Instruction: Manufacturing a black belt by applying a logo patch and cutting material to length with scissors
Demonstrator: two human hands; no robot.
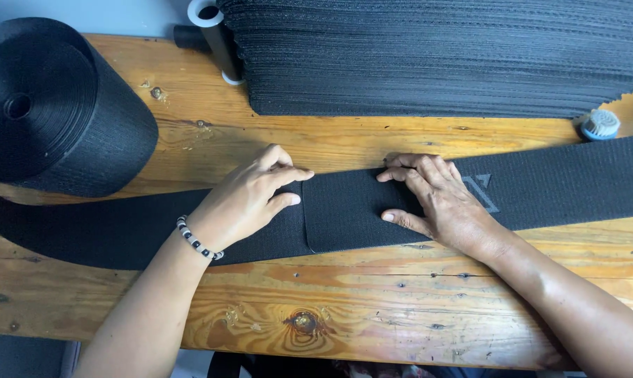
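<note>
Left hand (250,199): palm down, fingers loosely curved, pressing flat on the black webbing strip (120,231); fingertips sit right at the cut end of a second piece. Nothing gripped, just held down. A black-and-white bead bracelet (199,239) on that wrist.

Right hand (439,199): spread open, palm down on the black cut strap piece (568,183), thumb near its front edge, fingers toward its back edge. Also pressing, not gripping.

The two pieces meet between the hands (the cut piece's end overlaps the webbing, as far as I can tell), across the middle of the wooden table (344,308).

The webbing runs left to a big black roll (50,105) at the table's back left corner. Along the back edge, a tall stack of black strips (442,56); a dark tube with a white rim (215,35) just left of it. Small blue-and-white spool (600,124) near the right edge.
</note>
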